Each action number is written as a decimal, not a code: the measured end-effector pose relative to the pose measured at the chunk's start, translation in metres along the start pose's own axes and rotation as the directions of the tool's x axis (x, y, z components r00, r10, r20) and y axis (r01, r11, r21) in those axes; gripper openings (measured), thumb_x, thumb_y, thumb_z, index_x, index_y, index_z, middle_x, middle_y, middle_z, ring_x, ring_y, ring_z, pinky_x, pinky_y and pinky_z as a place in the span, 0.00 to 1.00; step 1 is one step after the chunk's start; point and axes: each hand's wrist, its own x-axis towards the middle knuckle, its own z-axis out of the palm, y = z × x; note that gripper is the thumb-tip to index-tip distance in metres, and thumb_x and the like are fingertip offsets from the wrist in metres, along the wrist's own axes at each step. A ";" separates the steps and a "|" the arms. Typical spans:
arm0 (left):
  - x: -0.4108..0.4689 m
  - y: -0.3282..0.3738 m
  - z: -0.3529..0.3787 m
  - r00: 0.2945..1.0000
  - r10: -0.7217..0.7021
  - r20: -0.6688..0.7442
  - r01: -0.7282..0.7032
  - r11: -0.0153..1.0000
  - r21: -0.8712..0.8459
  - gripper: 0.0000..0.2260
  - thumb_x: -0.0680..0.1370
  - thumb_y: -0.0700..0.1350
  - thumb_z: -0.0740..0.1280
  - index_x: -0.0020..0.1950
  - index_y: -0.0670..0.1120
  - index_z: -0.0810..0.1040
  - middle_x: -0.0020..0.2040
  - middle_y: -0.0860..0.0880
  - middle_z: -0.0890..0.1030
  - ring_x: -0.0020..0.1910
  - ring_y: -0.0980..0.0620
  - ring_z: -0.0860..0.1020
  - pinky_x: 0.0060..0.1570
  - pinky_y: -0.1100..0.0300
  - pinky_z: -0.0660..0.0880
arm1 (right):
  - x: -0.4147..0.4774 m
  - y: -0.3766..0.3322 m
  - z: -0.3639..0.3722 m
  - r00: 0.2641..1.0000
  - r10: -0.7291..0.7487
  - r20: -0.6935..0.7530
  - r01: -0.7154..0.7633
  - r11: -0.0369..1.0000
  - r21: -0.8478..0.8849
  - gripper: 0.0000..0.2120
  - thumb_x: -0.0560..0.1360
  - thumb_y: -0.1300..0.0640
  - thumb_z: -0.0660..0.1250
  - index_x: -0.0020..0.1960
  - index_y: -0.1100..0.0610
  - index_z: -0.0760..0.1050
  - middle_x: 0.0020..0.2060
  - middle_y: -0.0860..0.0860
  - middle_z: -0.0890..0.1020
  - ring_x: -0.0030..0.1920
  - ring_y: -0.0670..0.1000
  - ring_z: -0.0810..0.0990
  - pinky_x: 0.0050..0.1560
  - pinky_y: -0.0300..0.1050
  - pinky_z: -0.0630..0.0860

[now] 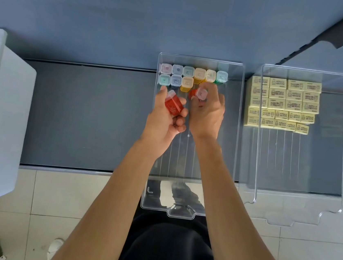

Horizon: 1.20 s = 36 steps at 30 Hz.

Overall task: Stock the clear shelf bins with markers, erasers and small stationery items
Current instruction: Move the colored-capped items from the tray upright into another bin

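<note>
Left grip (165, 116) curls round one red marker (173, 107), right grip (208, 110) pinches a second marker (200, 94) inside the clear bin (238, 126): light, stiff, slick plastic, probably best held across the flat sides.

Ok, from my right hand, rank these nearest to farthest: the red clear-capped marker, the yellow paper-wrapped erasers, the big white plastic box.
1. Red clear-capped marker: gripped in the left hand, just left of the right hand, which pinches a pink-capped marker.
2. Yellow paper-wrapped erasers: stacked in the clear bin on the right.
3. Big white plastic box: far left edge.
</note>
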 end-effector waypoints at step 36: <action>-0.028 -0.042 0.009 0.931 0.364 -0.014 -0.332 0.862 0.383 0.19 0.85 0.57 0.50 0.48 0.45 0.72 0.23 0.58 0.68 0.21 0.60 0.66 0.23 0.71 0.62 | -0.018 0.019 -0.052 0.915 -0.037 0.402 -0.054 0.976 0.212 0.20 0.82 0.61 0.58 0.74 0.56 0.63 0.65 0.52 0.76 0.60 0.48 0.76 0.51 0.26 0.70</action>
